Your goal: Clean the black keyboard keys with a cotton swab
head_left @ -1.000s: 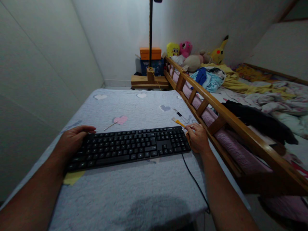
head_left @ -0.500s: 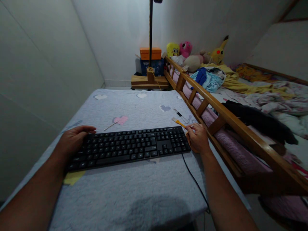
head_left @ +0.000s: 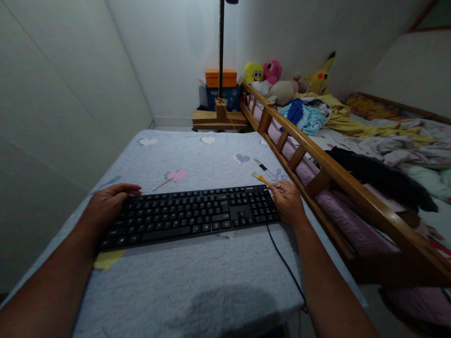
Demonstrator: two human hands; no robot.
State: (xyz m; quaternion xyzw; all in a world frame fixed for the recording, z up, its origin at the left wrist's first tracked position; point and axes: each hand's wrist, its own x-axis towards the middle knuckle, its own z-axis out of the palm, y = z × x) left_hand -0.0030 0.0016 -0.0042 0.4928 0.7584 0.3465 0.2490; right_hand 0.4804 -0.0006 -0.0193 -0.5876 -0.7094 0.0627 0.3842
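Observation:
A black keyboard (head_left: 183, 213) lies crosswise on the cloth-covered surface, its cable running off toward me on the right. My left hand (head_left: 111, 202) grips its left end, thumb near the top corner and fingers around the edge. At the opposite end, my right hand (head_left: 287, 199) is closed in a pinch on a thin white cotton swab (head_left: 267, 188), whose tip is at the keyboard's upper right corner. Just beyond that hand lies a small brush (head_left: 261, 178) with a yellow handle. Another cotton swab (head_left: 162, 183) rests behind the keyboard on the left.
A thin tool with a black middle (head_left: 262, 167) lies past the brush. The quilted cloth (head_left: 197, 157) has heart patterns. Along the right runs a wooden bed rail (head_left: 299, 138), with bedding and plush toys behind it. A wooden stand (head_left: 220, 119) and boxes are at the far wall.
My right hand has shifted slightly left, bringing the swab's tip onto the keyboard's upper right corner. My left hand and the keyboard stay in place.

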